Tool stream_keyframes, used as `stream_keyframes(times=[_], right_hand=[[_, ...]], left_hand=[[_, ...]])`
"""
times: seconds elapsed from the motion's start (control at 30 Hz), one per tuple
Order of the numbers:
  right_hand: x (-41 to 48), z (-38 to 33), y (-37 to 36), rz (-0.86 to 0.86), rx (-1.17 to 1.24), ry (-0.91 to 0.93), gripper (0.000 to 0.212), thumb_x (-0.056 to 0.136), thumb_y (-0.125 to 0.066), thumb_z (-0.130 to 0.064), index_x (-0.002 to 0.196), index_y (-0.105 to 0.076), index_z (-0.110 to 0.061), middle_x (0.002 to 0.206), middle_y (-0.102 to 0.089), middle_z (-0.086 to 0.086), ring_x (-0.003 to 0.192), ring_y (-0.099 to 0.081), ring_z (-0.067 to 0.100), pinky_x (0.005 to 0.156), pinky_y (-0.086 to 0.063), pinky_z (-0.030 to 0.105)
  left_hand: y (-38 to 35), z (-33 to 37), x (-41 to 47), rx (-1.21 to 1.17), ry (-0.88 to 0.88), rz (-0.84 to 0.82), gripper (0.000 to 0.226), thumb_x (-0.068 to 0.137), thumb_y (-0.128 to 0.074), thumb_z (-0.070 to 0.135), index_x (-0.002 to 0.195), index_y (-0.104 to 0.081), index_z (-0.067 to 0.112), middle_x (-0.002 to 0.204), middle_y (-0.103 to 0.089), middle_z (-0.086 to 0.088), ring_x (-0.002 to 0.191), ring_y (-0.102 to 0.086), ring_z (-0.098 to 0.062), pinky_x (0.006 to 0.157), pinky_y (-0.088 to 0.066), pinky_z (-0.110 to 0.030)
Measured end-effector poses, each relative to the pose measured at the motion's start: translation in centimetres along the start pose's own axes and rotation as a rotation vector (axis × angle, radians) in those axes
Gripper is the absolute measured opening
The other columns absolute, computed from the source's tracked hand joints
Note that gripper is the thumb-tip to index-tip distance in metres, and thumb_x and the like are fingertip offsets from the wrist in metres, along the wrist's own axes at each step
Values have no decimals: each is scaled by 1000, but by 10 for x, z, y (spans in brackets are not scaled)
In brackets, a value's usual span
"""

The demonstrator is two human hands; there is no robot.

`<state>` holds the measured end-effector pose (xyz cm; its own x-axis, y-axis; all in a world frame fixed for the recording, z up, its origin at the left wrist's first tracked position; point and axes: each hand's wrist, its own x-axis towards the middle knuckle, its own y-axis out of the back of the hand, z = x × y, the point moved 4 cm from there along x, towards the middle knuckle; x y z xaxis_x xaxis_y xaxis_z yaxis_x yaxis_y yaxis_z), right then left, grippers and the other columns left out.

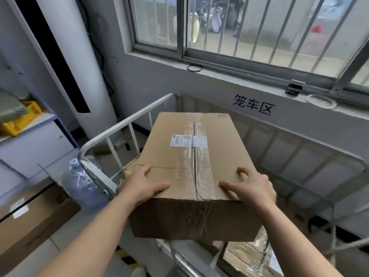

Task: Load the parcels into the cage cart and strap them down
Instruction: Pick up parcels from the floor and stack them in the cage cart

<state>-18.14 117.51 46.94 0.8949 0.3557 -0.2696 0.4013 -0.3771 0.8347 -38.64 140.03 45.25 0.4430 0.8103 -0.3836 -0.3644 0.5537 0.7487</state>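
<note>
A large brown cardboard parcel (pixel 191 160), sealed with clear tape and bearing a white shipping label, sits high in the middle of the head view, over the white metal cage cart (pixel 123 124). My left hand (pixel 141 184) grips its near left top corner, fingers wrapped over the edge. My right hand (pixel 251 188) lies flat on the near right top edge, fingers spread. Below the parcel, inside the cart, another taped parcel (pixel 249 254) shows partly. A white rope (pixel 339 246) hangs along the cart's right side.
A blue water jug (pixel 83 184) stands left of the cart beside a flat brown carton (pixel 30 226). A white column (pixel 79 66) and a shelf with a yellow crate (pixel 20 120) are at the left. A barred window (pixel 239 27) spans the wall behind.
</note>
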Motion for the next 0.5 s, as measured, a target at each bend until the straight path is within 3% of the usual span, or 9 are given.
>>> stream_keyframes(times=[0.2, 0.5], right_hand=[[20, -68, -39, 40, 28, -121, 83, 60, -69, -74, 134, -47, -42, 128, -49, 11, 121, -46, 29, 97, -41, 38], [56, -124, -92, 59, 98, -250, 84, 59, -70, -74, 133, -48, -41, 130, -49, 10, 123, -44, 30, 101, -37, 38]], left_hand=[[50, -3, 87, 32, -81, -82, 95, 65, -76, 64, 146, -34, 38, 141, -30, -7, 129, -38, -32, 111, -31, -42], [80, -9, 194, 133, -111, -181, 99, 62, -76, 68, 146, -33, 39, 141, -29, -8, 130, -35, -34, 112, -31, -47]])
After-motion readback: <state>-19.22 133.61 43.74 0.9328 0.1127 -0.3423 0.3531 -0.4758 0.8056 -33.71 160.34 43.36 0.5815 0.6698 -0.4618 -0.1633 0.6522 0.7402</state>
